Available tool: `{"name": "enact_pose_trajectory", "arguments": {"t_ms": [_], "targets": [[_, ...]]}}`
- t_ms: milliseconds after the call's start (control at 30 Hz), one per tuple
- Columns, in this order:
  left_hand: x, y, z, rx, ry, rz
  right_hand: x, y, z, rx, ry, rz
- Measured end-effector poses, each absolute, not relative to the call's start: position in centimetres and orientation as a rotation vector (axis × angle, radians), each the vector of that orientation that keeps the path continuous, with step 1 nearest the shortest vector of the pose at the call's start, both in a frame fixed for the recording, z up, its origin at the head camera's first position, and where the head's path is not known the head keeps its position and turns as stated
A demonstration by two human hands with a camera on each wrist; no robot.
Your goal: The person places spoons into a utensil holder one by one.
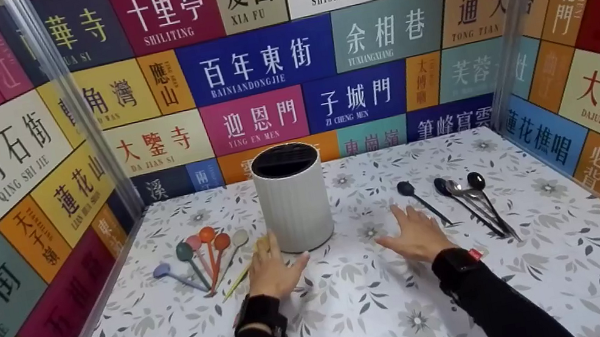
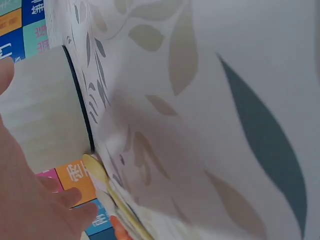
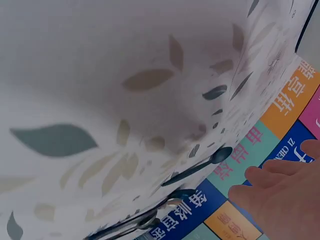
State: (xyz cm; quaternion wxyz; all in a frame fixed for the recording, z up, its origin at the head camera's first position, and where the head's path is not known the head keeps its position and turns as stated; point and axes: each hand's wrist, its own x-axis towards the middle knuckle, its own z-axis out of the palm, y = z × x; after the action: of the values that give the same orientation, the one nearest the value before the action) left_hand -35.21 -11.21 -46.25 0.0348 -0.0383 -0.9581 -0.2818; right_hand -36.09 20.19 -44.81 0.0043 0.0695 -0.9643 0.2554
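Note:
A ribbed off-white cylinder [image 1: 296, 209] with a dark open top stands upright at the table's middle. My left hand [image 1: 273, 271] is spread beside its lower left side, fingers straight and thumb apart, holding nothing. The yellow spoon [image 2: 99, 169] lies by that hand, its bowl close to the cylinder's base in the left wrist view. To the right, my right hand [image 1: 415, 236] hovers over the table with fingers extended and nothing in it. A dark spoon [image 1: 406, 189] lies just beyond its fingertips, bowl pointing away.
Several coloured spoons [image 1: 207, 235] fan out on the left, among them green, pink, orange and lavender ones. At the right lie several black and shiny metal spoons [image 1: 476, 182]. A flower-patterned cloth [image 1: 363, 318] covers the table, and walls with printed signs [image 1: 257, 65] enclose it.

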Motion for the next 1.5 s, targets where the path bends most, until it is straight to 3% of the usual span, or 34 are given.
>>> {"name": "enact_pose_trajectory", "arguments": {"t_ms": [333,733,1500], "targets": [[-37.9,-11.4,-47.8,0.011,-2.604,-1.499,-38.5,16.5,-45.5,0.149,-2.876,1.384],[-40.2,-12.8,-49.0,0.078,-2.290,-1.932,-40.8,13.5,-46.0,0.059,-2.648,1.826],[-43.6,-11.8,-47.0,0.003,-2.272,-1.942,-43.1,10.3,-45.3,0.311,-2.420,2.233]]}}
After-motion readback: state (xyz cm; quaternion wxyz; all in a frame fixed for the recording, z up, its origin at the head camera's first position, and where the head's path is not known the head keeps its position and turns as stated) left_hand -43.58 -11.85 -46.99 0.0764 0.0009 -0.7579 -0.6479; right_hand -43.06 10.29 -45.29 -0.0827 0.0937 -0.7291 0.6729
